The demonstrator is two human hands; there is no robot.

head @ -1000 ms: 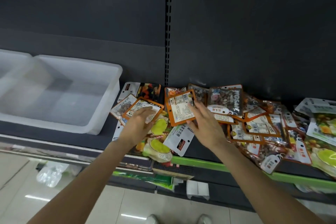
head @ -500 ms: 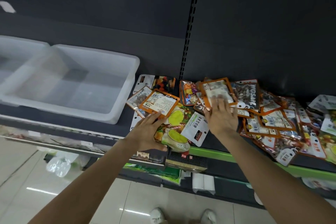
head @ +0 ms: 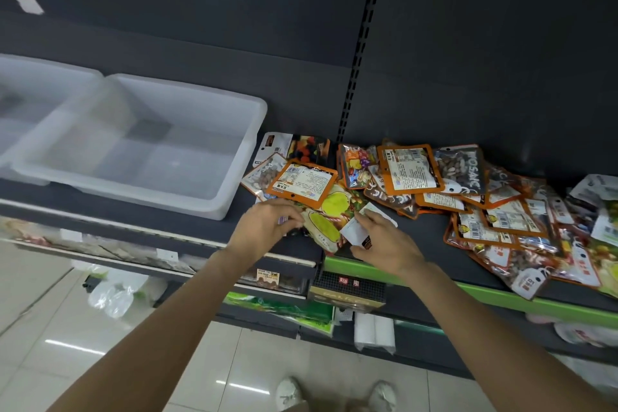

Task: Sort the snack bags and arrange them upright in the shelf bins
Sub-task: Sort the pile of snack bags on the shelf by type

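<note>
Bag (head: 329, 222) lies between our hands, long axis running left to right; left fingers (head: 291, 216) and right fingers (head: 363, 219) pinch its ends; bin (head: 234, 191) lies left.

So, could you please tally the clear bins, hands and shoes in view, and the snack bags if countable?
Clear bins: 2
Hands: 2
White shoes: 2
Total: 6
Snack bags: overlapping heap, not countable.

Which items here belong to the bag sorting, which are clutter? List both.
Job: snack bags, durian bag, clear bin, left hand, right hand.
Clutter: lower-shelf boxes, plastic bag near the floor.
</note>
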